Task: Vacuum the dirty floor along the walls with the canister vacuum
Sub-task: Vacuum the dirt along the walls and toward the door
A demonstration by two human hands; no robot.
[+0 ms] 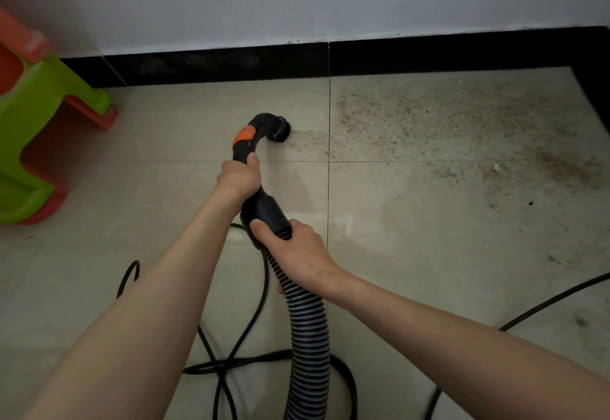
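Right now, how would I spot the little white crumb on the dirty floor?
Find the black baseboard and follow it right to the dusty tile. The white crumb lies near that tile's lower edge, beside a dark smudge; it is pale, while the grit around it is brown.

L hand [239,178] grips handle [246,145] | R hand [297,251] – hose [307,330] | nozzle [279,129] – dirt [429,129]

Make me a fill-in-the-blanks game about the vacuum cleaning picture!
1. The left hand holds the vacuum handle just below its ____ coloured band.
2. The right hand holds the top of the ribbed ____.
3. Most of the dirt lies to the ____ of the nozzle.
4. The green and orange stool stands on the ____ side of the picture.

Missing words: orange, hose, right, left
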